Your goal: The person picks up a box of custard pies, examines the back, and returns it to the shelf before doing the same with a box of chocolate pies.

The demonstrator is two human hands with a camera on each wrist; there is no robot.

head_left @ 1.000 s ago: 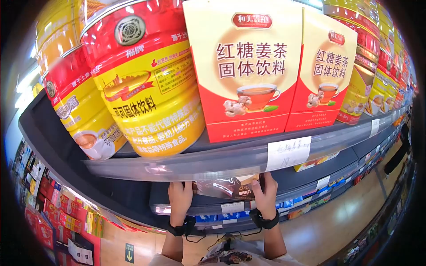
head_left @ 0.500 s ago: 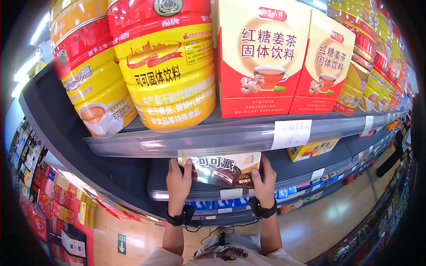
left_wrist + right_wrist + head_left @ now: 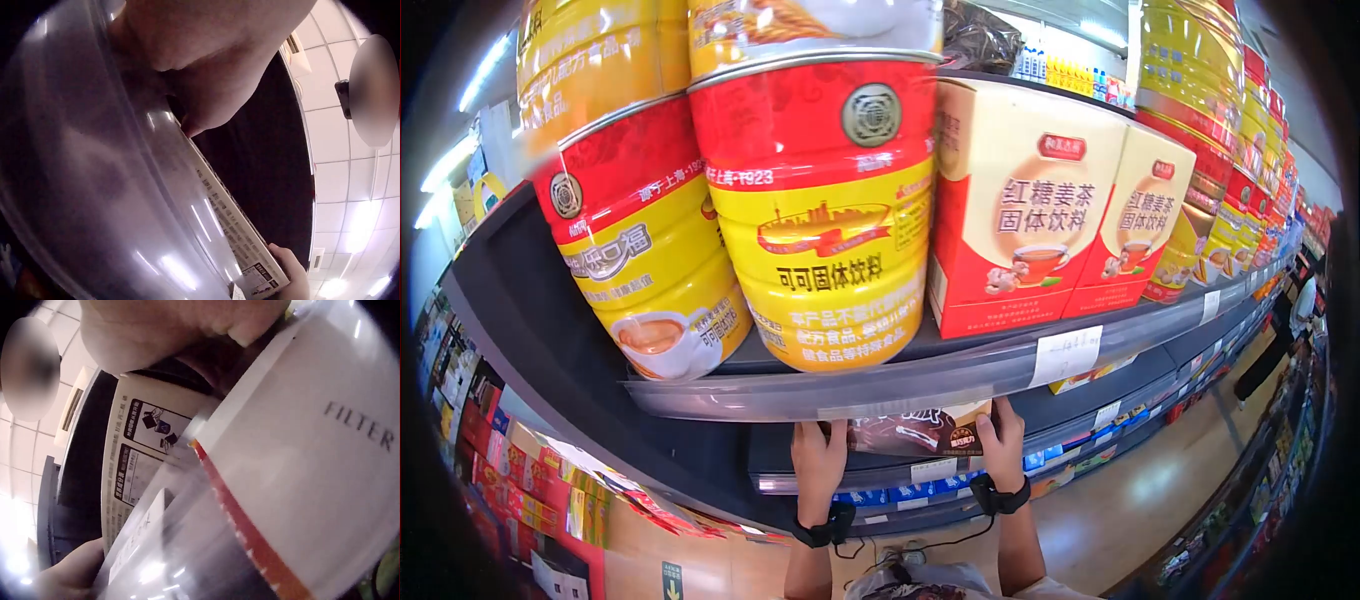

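Note:
A brown and cream box of cocoa pies (image 3: pixel 915 432) lies between my two hands, just under the front lip of a shelf that hides its upper part. My left hand (image 3: pixel 820 462) grips its left end, thumb on the front face. At the other end my right hand (image 3: pixel 1003 452) holds on, its thumb also on the front. In the left wrist view a printed cream side of the box (image 3: pixel 231 219) runs from the left hand (image 3: pixel 212 56) to the right. The right wrist view shows a panel of the box (image 3: pixel 147 434) below the right hand (image 3: pixel 181 331).
Above my hands, the upper shelf's clear plastic lip (image 3: pixel 880 390) carries a price tag (image 3: pixel 1068 356). Large yellow and red cans (image 3: pixel 830 230) and ginger tea boxes (image 3: pixel 1020 220) stand on it. Blue packs (image 3: pixel 900 497) sit lower down. A white package marked FILTER (image 3: pixel 356 425) is beside the right hand.
Half a second ago more of the box's front showed; now the shelf lip covers its upper part. The hands and shelf goods appear lower in view. Both hands keep their grip.

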